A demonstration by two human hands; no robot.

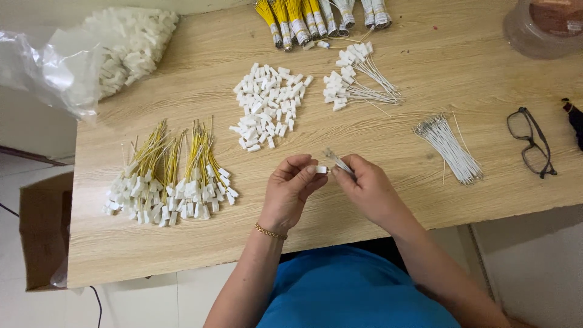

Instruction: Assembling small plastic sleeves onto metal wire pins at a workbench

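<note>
Closest to the camera, the left hand [293, 188] is pinching a small white plastic connector housing [321, 169] between thumb and fingertips, and the right hand [364, 188] is closed on a few thin white wires [337, 161] that meet that housing, all held just above the light wood-grain table [425, 91]. There's a thin gold bracelet [269, 231] on the left wrist.

Off to the left is a fan of yellow wires with white housings on them [170, 182]. Right of the hands, a bundle of bare white wires [449, 149], then black-framed glasses [531, 143].

Further back, a loose pile of white housings [267, 106] and some white wires with housings fitted [355, 79]. At the far edge, taped bundles of yellow and white wire [316, 18], plus a clear plastic bag of white housings [115, 48] far left.
</note>
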